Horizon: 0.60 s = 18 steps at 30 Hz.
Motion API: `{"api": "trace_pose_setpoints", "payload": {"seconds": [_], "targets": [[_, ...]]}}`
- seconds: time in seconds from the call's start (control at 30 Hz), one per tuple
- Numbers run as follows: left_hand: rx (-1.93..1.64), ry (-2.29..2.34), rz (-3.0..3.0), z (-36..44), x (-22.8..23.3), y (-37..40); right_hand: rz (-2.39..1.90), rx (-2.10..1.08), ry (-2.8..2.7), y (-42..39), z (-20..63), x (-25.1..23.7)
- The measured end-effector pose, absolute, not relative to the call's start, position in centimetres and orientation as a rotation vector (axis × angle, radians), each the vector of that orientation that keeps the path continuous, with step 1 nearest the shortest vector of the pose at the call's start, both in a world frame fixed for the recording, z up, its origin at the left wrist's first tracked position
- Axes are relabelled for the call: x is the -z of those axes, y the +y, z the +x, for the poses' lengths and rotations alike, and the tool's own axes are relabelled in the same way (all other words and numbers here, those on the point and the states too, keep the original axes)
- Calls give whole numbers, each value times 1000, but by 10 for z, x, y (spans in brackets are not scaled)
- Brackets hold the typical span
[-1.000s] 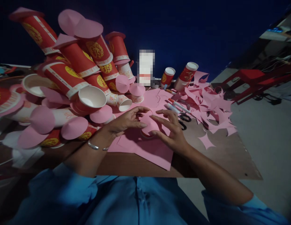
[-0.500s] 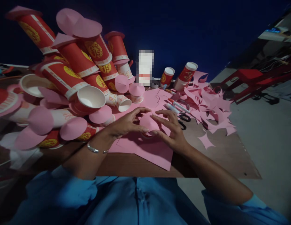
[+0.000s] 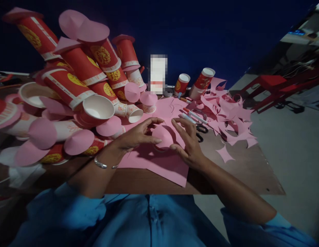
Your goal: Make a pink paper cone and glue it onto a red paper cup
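Note:
A pink paper cone [image 3: 163, 135] sits in front of me on what looks like a paper cup, of which only a sliver of rim shows beneath it. My left hand [image 3: 142, 135] curves around the cone's left side, its thumb resting on the paper and its fingers reaching over the far edge. To the right, my right hand [image 3: 189, 144] has its thumb and fingers spread apart, with the thumb tip close by the cone's edge. Pink paper sheets [image 3: 172, 168] lie under both hands on the table.
Many red cups [image 3: 84, 63] topped with pink cones are piled at left. Two more cups, a red one [image 3: 182, 85] and a taller stack [image 3: 202, 82], stand at the back. Pens [image 3: 197, 116], scissors [image 3: 202, 128] and pink scraps [image 3: 226, 113] lie at right.
My right hand has drawn back slightly from the cone, its fingertips lifting off the paper. My left hand keeps nearly the same position.

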<state>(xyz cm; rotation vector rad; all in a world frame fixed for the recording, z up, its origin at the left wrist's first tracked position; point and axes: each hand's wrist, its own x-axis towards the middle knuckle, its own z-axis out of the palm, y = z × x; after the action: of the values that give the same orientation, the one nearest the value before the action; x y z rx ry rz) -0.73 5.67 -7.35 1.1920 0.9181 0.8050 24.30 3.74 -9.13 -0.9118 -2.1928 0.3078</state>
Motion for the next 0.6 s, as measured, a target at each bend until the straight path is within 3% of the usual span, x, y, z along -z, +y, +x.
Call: {"api": "trace_pose_setpoints", "payload": {"seconds": [0.6], "targets": [[-810,906,1184,-7,72,56,-848,-46,-2285,36,236,96]]}}
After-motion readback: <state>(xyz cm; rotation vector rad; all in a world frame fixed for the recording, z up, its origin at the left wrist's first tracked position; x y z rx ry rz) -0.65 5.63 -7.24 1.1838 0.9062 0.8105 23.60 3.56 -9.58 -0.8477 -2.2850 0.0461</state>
